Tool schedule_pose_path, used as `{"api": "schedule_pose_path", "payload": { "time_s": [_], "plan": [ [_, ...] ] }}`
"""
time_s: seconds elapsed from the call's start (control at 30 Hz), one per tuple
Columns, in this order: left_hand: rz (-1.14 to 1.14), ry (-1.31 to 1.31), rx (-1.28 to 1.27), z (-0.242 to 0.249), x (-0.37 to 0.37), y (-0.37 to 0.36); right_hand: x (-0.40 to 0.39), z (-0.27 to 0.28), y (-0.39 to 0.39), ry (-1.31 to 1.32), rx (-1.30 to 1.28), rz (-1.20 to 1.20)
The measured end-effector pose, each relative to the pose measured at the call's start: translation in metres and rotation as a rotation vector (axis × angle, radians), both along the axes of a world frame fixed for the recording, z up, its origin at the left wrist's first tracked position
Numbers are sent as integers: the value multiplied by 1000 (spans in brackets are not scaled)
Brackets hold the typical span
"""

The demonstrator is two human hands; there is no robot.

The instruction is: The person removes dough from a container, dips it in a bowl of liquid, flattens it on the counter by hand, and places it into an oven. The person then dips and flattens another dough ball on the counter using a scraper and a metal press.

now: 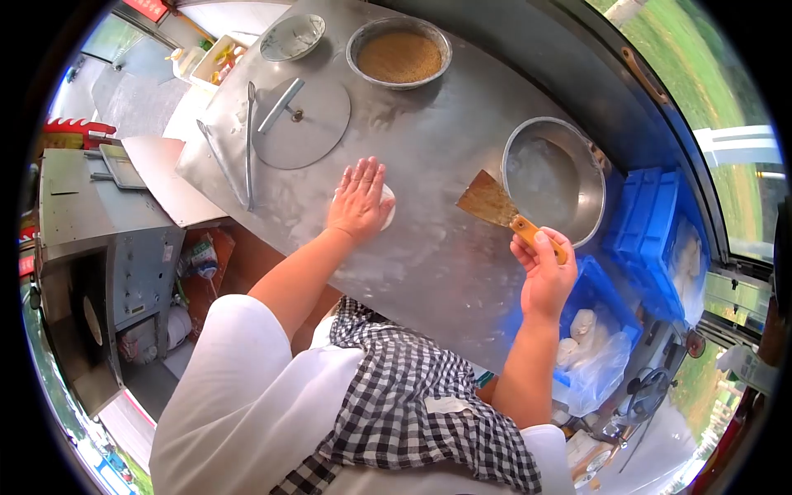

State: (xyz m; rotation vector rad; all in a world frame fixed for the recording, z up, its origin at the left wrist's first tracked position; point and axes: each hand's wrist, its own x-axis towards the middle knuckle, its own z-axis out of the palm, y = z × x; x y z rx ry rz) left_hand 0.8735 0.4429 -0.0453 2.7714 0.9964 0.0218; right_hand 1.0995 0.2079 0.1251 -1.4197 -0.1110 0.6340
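My left hand (360, 200) lies flat, fingers stretched out, on a round white piece of dough (388, 208). Most of the dough is hidden under the palm; only its right edge shows. In my right hand (544, 272) is a scraper (492, 200) with a wooden handle and a wide, brown-stained blade. The blade points up and left, near a steel bowl (542, 177) with a pale, cloudy content. Both hands are over the metal worktable (437, 272), which has whitish smears around the dough.
At the back stand a pan of brown crumbs (399, 58) and a patterned bowl (293, 38). A round metal press with a handle (302, 124) and tongs (248, 148) lie on the left. Blue crates (648, 239) with plastic bags are at the right edge.
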Motion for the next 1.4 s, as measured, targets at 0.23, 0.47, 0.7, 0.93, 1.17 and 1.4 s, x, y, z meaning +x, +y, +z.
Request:
{"api": "schedule_pose_path", "payload": {
  "time_s": [0.23,0.47,0.7,0.93,1.17,1.4],
  "plan": [
    [-196,118,-53,9,-6,11,-40,8,25,-64,22,-12],
    [-441,132,10,19,-16,9,-66,-49,22,-179,-88,-111],
    [-524,126,-6,19,-37,-19,-73,-114,3,-1108,-440,255],
    [-356,-52,-129,29,-45,-11,-63,-129,26,-1266,-493,598],
    [105,-142,-171,9,-72,-20,-97,-132,127,-1385,-272,875],
    [277,-339,-123,3,-110,22,-111,-183,156,-1432,-535,1141]
  ]
}}
